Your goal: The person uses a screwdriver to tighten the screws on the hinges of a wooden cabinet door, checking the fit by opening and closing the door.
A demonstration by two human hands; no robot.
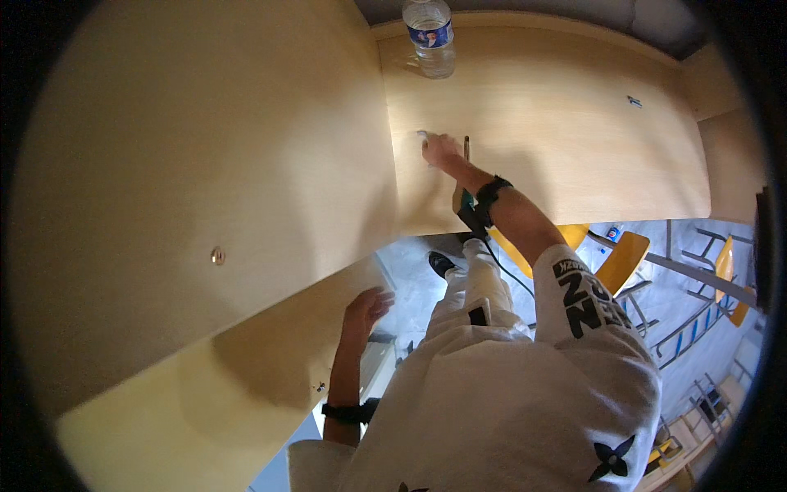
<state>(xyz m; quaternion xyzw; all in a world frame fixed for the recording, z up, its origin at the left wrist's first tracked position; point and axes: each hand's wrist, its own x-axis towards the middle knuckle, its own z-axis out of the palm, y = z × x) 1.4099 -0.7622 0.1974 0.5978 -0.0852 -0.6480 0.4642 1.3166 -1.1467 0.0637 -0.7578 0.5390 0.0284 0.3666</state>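
Observation:
My right hand [443, 151] reaches over a pale wooden board [557, 139]. Its fingers are curled together low on the board, by the upright panel's edge. A small pale bit [422, 133] shows at the fingertips; its kind is too small to make out. Just right of that hand a slim brownish piece [466, 146] points away from me. Under the wrist lies a green and black corded tool [468, 211], partly hidden by the forearm. My left hand [368, 308] hangs lower, fingers apart and holding nothing, beside a lower wooden panel [270, 361].
A clear plastic bottle [431, 49] with a blue label stands at the board's far left. One small metal piece [634, 102] lies far right. The large upright panel [197, 148] at left bears a round metal fitting [217, 256]. Yellow chairs [623, 264] stand below right.

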